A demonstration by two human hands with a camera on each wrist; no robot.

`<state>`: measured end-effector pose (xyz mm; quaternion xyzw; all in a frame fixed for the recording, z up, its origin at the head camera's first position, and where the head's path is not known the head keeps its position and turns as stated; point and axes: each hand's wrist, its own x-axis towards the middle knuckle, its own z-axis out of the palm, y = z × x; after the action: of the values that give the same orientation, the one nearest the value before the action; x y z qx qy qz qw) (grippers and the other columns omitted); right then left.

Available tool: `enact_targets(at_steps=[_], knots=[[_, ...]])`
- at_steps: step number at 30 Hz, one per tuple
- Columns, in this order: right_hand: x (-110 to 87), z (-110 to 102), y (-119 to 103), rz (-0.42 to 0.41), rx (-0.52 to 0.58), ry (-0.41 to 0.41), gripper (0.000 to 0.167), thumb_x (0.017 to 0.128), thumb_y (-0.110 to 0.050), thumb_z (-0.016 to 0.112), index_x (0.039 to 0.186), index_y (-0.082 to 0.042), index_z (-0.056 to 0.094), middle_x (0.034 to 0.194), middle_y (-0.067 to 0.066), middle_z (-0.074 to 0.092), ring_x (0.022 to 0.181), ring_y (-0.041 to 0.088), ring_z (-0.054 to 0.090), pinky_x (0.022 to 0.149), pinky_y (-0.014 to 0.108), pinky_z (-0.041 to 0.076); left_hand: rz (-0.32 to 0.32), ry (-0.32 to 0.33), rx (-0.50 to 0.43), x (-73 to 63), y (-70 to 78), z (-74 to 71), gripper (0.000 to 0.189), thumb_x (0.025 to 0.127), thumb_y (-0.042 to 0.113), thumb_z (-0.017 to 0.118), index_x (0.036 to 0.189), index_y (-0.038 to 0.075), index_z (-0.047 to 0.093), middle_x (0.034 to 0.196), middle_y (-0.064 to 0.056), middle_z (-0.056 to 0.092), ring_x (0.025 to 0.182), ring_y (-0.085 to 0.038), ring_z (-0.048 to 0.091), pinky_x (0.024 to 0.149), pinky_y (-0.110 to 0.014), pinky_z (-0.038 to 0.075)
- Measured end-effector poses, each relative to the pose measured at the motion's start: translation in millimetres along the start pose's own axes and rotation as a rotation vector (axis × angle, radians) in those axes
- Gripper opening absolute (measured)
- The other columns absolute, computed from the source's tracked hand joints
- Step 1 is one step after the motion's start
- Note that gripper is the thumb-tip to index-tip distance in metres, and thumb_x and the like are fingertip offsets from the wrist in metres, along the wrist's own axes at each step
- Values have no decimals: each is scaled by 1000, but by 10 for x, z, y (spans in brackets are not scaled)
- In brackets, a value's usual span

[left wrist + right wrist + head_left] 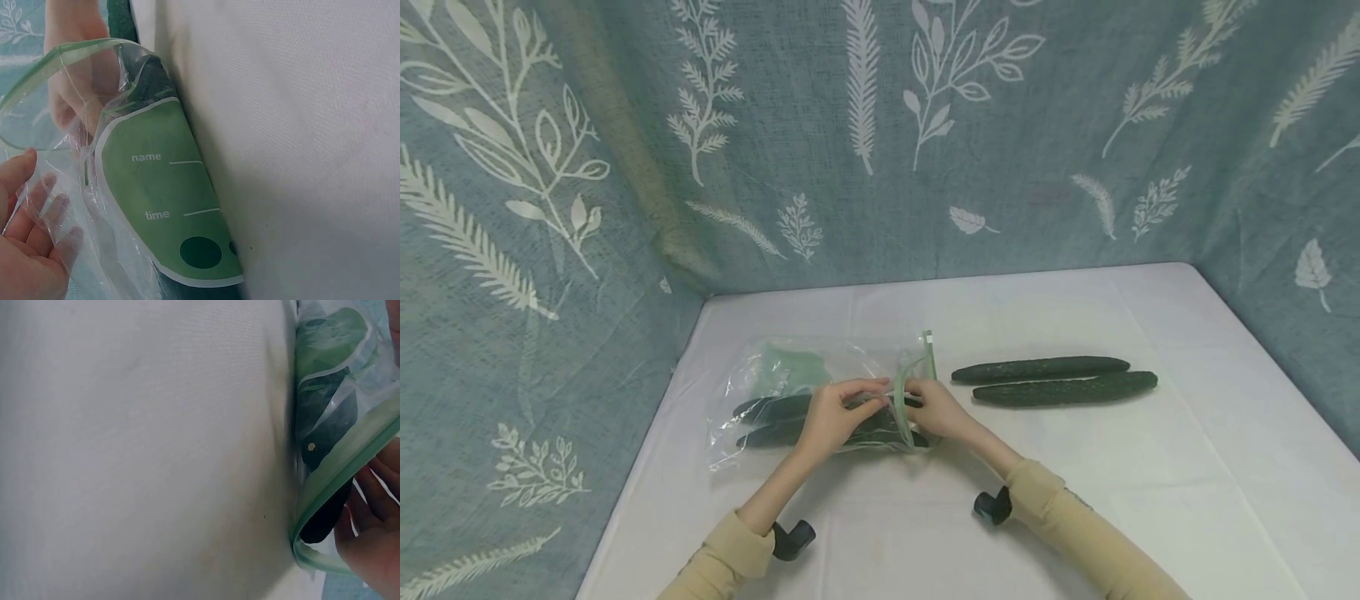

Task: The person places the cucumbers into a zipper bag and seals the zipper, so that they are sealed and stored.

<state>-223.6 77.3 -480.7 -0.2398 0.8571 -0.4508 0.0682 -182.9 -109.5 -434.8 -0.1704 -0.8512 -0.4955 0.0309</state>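
Two cucumbers (775, 407) lie in the clear bag (850, 354) — right hand (942, 408) at its green rim (350, 464) against one's end, left hand (831, 417) loosely curled alongside, can't tell if either grips — limp rim could fold inward and snag if support slips.

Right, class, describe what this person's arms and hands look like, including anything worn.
The left sleeve and right sleeve are light tan, with wide cuffs. A small black rounded device sits at each cuff; no cables show. The left hand and right hand are gloveless.
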Motion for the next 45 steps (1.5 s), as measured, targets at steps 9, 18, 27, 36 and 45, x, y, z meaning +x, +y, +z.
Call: enact_targets(at_steps=[9, 18, 27, 36, 45], knots=[[-39, -63, 7, -33, 12, -20, 27, 89, -9, 63, 115, -2, 65, 119, 16, 66, 118, 34, 58, 104, 50, 44, 23, 15, -11, -6, -19, 11, 18, 85, 17, 70, 101, 10, 74, 115, -6, 70, 103, -23, 67, 76, -28, 54], [-53, -130, 17, -22, 22, -46, 32, 90, -13, 64, 121, -5, 63, 126, 14, 62, 123, 34, 54, 105, 51, 42, 46, 33, 2, 1, -29, 23, 17, 85, 16, 71, 100, 10, 74, 114, -4, 71, 100, -20, 68, 73, -24, 53], [-86, -247, 6, -29, -8, -86, 37, 91, -19, 64, 124, -3, 60, 128, 18, 60, 122, 39, 54, 103, 51, 44, -23, 7, -9, 14, -10, 9, 18, 85, 14, 71, 102, 10, 73, 115, -3, 70, 106, -20, 66, 83, -29, 55], [-190, -456, 23, -65, -4, -120, 41, 92, -19, 63, 131, -7, 56, 134, 12, 57, 128, 32, 50, 103, 51, 44, -21, 12, -17, 15, 8, 12, 18, 85, 14, 71, 101, 10, 74, 115, -3, 70, 106, -21, 66, 88, -39, 55], [-323, -651, 135, -65, -32, -100, 43, 91, -20, 64, 132, -10, 56, 135, 7, 57, 128, 31, 50, 103, 52, 43, -21, 19, -3, 14, 4, 17, 19, 84, 14, 72, 102, 7, 73, 114, -3, 70, 102, -21, 67, 84, -36, 56]])
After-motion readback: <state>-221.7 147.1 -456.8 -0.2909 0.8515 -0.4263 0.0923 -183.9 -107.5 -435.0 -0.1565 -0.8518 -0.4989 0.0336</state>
